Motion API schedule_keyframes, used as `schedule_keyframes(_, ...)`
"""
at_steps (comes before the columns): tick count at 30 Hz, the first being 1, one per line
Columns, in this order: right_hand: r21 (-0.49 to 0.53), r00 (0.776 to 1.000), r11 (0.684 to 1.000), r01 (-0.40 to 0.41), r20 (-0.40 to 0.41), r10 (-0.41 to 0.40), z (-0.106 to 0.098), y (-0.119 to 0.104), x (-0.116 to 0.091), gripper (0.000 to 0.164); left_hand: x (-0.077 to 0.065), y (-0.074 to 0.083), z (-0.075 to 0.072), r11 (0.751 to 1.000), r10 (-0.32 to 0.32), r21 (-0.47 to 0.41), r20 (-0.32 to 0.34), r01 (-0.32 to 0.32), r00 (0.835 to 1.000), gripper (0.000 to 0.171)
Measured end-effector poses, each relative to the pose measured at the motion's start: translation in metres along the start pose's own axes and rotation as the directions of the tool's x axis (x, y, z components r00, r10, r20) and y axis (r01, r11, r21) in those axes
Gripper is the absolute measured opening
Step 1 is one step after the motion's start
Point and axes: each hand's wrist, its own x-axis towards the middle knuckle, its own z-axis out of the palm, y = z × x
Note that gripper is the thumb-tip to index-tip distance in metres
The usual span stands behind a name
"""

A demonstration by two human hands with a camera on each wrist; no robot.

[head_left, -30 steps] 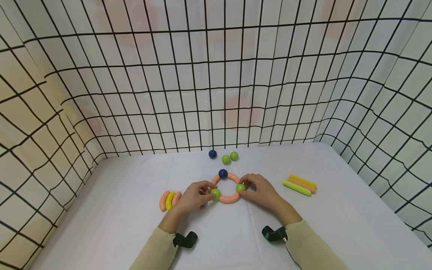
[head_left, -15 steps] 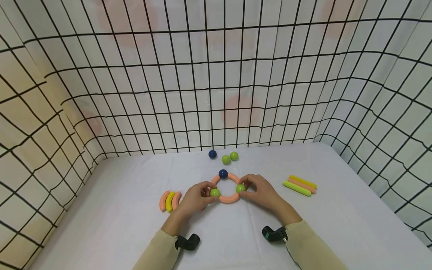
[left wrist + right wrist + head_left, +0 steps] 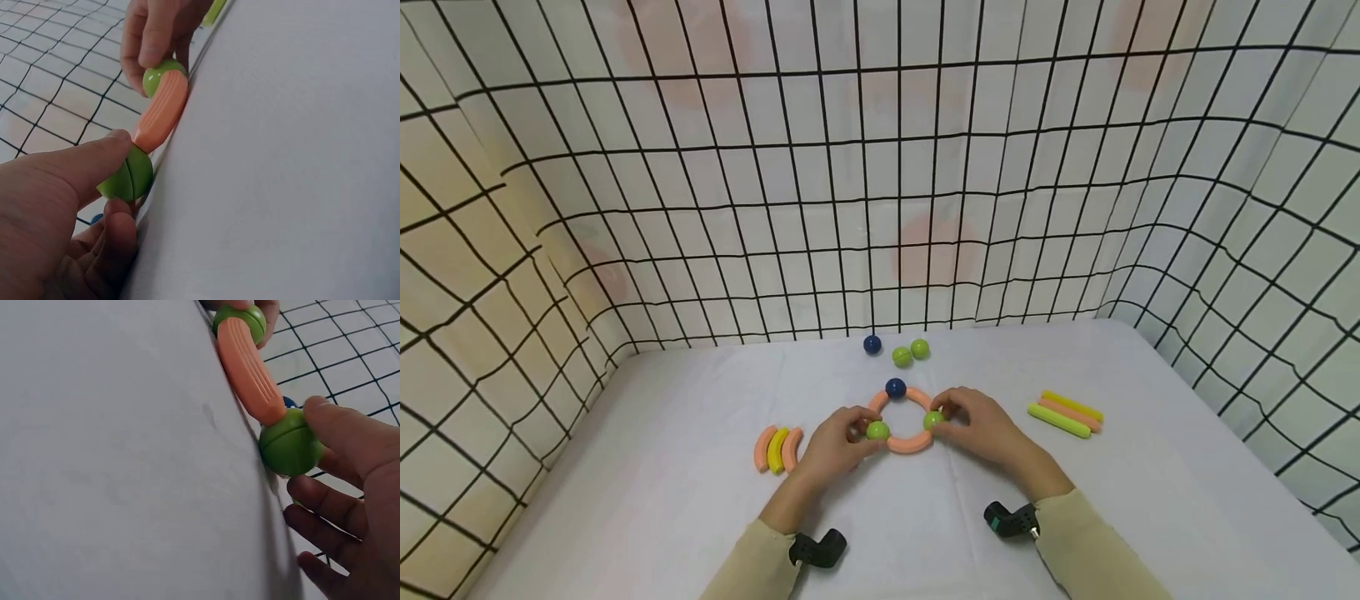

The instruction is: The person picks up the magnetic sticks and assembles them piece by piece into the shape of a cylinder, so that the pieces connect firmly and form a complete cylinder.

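A ring of orange curved rods joined by balls lies on the white cloth. My left hand [image 3: 835,443] pinches its left green ball [image 3: 877,431] between thumb and fingers. On the ring's other side, my right hand [image 3: 979,423] holds the right green ball [image 3: 933,421] the same way. Between the two balls runs the front orange curved rod [image 3: 910,443], whose ribbed surface [image 3: 250,372] shows in the right wrist view. A dark blue ball [image 3: 896,388] joins the two rear rods at the ring's far side. Fingers partly hide both green balls and the rod ends.
Behind the ring are a loose blue ball [image 3: 872,344] and two loose green balls, one green ball [image 3: 902,357] in front. Orange and yellow curved rods [image 3: 777,450] lie left; straight rods [image 3: 1064,414] lie right. A black-gridded white backdrop [image 3: 880,208] encloses the table.
My left hand and forearm have shifted slightly, the wrist moving right and nearer. An orange bit that showed beneath the left hand is now hidden. The right hand stays almost still.
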Motion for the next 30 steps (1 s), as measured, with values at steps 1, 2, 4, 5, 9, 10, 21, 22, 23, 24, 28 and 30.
schedule_keyframes(1, -0.004, 1.000, 1.000, 0.001, -0.004, -0.001, -0.003, 0.000, 0.000, 0.029, 0.000, 0.000, 0.001, 1.000, 0.008, 0.006, -0.004, -0.008, 1.000, 0.033)
schedule_keyframes(2, -0.005, 1.000, 1.000, 0.005, -0.014, -0.005, -0.007, 0.000, 0.000, 0.029, 0.000, 0.000, 0.001, 1.000, 0.015, 0.010, -0.009, -0.015, 1.000, 0.033)
schedule_keyframes(4, 0.007, 0.998, 1.000, 0.025, -0.052, -0.025, -0.015, 0.000, 0.001, 0.029, 0.000, 0.001, 0.002, 0.999, 0.027, 0.019, -0.019, -0.027, 0.999, 0.034)
schedule_keyframes(5, 0.008, 0.996, 0.999, 0.043, -0.076, -0.043, -0.019, 0.000, 0.001, 0.029, 0.000, 0.001, 0.001, 0.999, 0.031, 0.023, -0.022, -0.030, 0.999, 0.034)
schedule_keyframes(9, 0.006, 0.985, 0.997, 0.080, -0.151, -0.078, -0.037, 0.005, 0.003, 0.027, 0.001, -0.001, 0.001, 0.998, 0.034, 0.045, -0.039, -0.032, 0.999, 0.033)
schedule_keyframes(10, 0.004, 0.984, 0.997, 0.075, -0.161, -0.074, -0.041, 0.007, 0.003, 0.027, 0.001, -0.001, 0.001, 0.998, 0.034, 0.047, -0.041, -0.032, 0.999, 0.032)
schedule_keyframes(21, -0.010, 0.965, 0.996, -0.084, -0.252, 0.078, -0.087, 0.043, -0.012, 0.031, -0.003, -0.003, 0.001, 0.999, 0.039, 0.032, -0.069, -0.037, 0.997, 0.030)
schedule_keyframes(22, -0.005, 0.961, 0.995, -0.102, -0.257, 0.097, -0.091, 0.047, -0.015, 0.033, -0.003, -0.003, 0.001, 0.999, 0.038, 0.029, -0.070, -0.036, 0.997, 0.029)
schedule_keyframes(23, -0.002, 0.958, 0.993, -0.120, -0.263, 0.115, -0.094, 0.051, -0.017, 0.034, -0.003, -0.003, 0.000, 0.999, 0.039, 0.028, -0.070, -0.037, 0.997, 0.029)
schedule_keyframes(24, 0.004, 0.955, 0.991, -0.137, -0.265, 0.133, -0.097, 0.055, -0.019, 0.035, -0.004, -0.003, 0.000, 0.999, 0.041, 0.028, -0.070, -0.040, 0.997, 0.029)
schedule_keyframes(28, -0.006, 0.945, 0.978, -0.209, -0.259, 0.200, -0.107, 0.073, -0.026, 0.040, -0.003, -0.002, 0.000, 0.999, 0.040, 0.023, -0.070, -0.039, 0.997, 0.028)
schedule_keyframes(30, -0.015, 0.939, 0.968, -0.251, -0.245, 0.240, -0.109, 0.083, -0.030, 0.041, -0.003, -0.003, 0.001, 0.999, 0.042, 0.021, -0.071, -0.040, 0.997, 0.028)
